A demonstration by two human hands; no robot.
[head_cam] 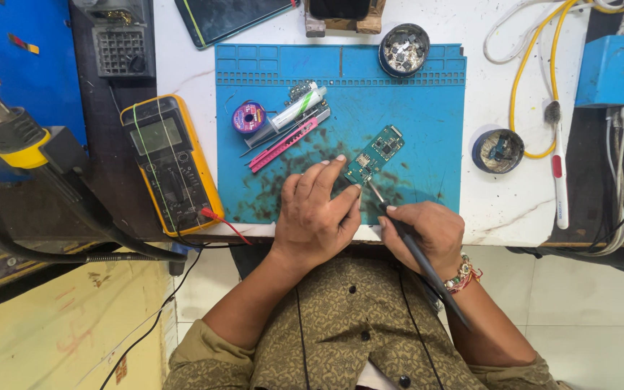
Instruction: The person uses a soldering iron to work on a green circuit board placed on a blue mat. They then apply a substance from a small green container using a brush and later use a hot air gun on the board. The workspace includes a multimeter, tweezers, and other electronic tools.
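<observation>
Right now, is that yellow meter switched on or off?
Cannot tell. The yellow meter lies face up left of the blue mat, but its screen shows no readable digits.
</observation>
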